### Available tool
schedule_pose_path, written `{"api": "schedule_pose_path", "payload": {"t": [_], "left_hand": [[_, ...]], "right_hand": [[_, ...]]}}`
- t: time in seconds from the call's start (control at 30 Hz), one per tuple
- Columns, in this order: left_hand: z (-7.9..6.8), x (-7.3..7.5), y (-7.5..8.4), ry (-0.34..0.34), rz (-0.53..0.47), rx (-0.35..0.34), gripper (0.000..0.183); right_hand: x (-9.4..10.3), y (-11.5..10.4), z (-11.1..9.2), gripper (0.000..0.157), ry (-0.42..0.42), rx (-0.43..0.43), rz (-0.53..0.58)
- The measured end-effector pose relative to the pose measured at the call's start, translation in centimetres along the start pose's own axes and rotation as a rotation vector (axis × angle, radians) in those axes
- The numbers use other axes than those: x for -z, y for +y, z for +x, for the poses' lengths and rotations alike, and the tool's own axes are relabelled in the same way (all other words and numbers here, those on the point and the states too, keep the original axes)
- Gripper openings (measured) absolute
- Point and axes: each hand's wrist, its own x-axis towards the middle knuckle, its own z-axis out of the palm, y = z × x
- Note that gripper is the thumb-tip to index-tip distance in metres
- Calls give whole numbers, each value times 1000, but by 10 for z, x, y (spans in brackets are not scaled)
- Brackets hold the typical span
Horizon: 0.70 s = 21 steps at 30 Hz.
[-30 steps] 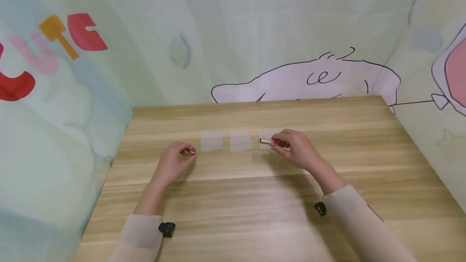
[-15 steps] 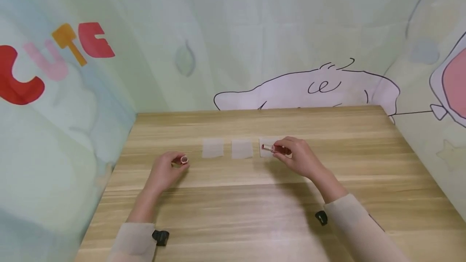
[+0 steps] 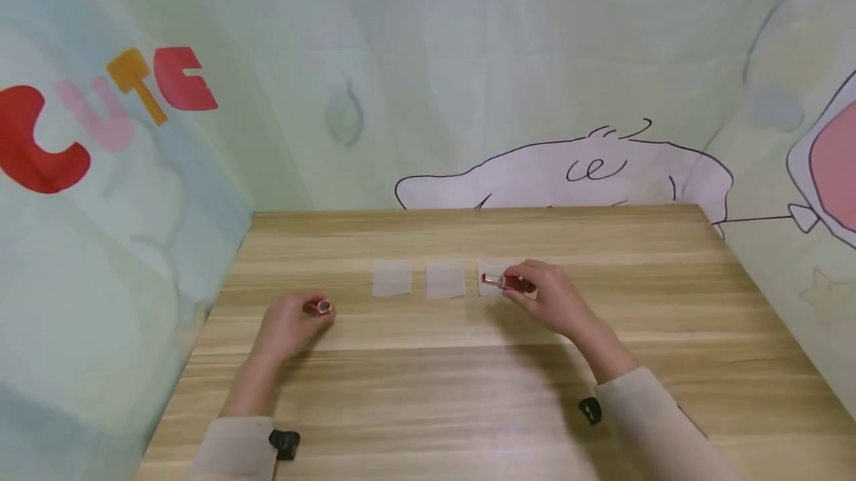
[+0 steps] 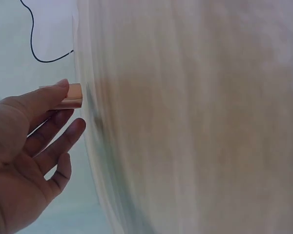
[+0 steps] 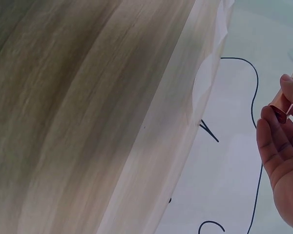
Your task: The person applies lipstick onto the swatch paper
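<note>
My right hand (image 3: pixel 553 301) pinches an uncapped lipstick (image 3: pixel 493 280) above the rightmost white square. Its red tip points left. In the right wrist view the lipstick's shiny metallic base (image 5: pixel 282 105) shows beside the thumb at the right edge. At the left of the table, my left hand (image 3: pixel 286 325) holds the lipstick cap (image 3: pixel 324 307) between thumb and fingers, its round opening facing the head camera. The copper-coloured cap (image 4: pixel 75 97) sticks out past the thumb in the left wrist view, while the lower fingers are loosely bent.
Three thin white squares lie in a row on the wooden table (image 3: pixel 414 407): a left one (image 3: pixel 391 278), a middle one (image 3: pixel 445 282) and a right one (image 3: pixel 487 288), partly covered by my right hand. Printed cloth walls (image 3: pixel 294 117) enclose the table's back and sides.
My left hand has moved left with the cap, away from the squares. The right hand stays over the right square with the lipstick. The head view has tilted up slightly.
</note>
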Motion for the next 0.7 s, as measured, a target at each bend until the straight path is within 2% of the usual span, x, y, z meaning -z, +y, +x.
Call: {"api": "schedule_pose_path", "payload": {"t": [0.27, 0.33, 0.43, 0.53, 0.7], "left_hand": [[-1, 0, -3, -44, 32, 9, 18], [-1, 0, -3, -55, 52, 17, 32], [-2, 1, -4, -61, 87, 48, 67], [-1, 2, -3, -12, 132, 41, 96], [5, 2, 8, 142, 181, -99, 96]], "right_hand": [[-3, -1, 0, 20, 22, 17, -26], [-2, -2, 0, 20, 22, 16, -29], [-1, -3, 0, 20, 17, 2, -19], [0, -4, 0, 20, 11, 8, -18], [0, -5, 1, 20, 8, 31, -24]]}}
